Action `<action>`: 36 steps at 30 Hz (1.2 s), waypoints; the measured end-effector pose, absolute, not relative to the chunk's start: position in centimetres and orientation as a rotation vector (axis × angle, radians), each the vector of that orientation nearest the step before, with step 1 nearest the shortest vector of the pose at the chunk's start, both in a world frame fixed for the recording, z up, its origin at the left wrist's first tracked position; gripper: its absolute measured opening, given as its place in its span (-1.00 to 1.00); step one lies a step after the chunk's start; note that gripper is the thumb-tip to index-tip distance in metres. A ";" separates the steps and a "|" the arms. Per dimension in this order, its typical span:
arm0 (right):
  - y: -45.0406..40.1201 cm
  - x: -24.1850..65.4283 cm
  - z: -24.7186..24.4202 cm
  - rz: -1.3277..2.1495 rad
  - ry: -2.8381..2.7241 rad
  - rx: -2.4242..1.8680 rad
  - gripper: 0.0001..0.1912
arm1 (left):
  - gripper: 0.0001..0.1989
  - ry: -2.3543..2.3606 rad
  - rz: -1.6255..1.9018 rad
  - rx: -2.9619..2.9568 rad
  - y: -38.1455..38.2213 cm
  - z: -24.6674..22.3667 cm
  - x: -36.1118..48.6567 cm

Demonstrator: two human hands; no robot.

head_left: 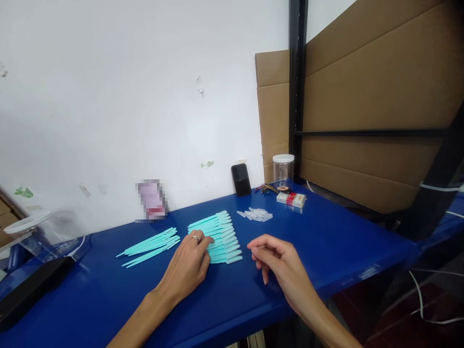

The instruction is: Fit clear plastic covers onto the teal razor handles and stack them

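My left hand (192, 256) lies over a row of turquoise sticks with white tips (228, 237), its fingers bent down onto their handles; the fingertips are partly hidden. The white ends point right and fan out side by side. To the right of them, my right hand (277, 258) hovers with thumb and index fingertip close together, and nothing shows between them. Left of my left hand is a loose bundle of plain turquoise sticks (152, 245). Several small white tips (257, 214) are heaped beyond my right hand.
Along the back stand a phone (241, 179) against the wall, keys (268, 189), a clear jar with a white lid (283, 169) and a red-and-white pack (291, 199). A blurred-out item (152, 199) leans further left. A black case (34, 290) and another lidded jar (43, 237) occupy the left side of the blue table (344, 251).
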State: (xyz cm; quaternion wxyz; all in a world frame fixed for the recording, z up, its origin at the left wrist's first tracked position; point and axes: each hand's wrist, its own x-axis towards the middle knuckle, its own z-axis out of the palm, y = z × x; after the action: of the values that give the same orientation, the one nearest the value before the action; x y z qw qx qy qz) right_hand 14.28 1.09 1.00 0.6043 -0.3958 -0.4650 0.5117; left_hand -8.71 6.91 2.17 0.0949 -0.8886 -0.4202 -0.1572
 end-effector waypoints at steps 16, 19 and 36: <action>0.9 14.4 0.2 1.171 -1.076 -0.993 -0.72 | -0.80 -1.993 -0.171 -2.269 7.7 5.4 -21.9; 0.9 14.6 0.6 1.171 -1.046 -1.007 -0.72 | -0.83 -1.982 -0.140 -2.287 7.4 4.5 -22.3; 8.8 18.8 2.2 0.083 -2.006 -1.785 -0.76 | -0.81 -1.966 -0.206 -2.249 9.4 2.9 -23.8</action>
State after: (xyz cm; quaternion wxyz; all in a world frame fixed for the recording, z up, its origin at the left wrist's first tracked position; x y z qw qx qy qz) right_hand 18.76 8.84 2.23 0.2256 -0.6475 -0.7273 0.0301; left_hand -23.84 9.36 2.89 0.0737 -0.7491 -0.6548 -0.0685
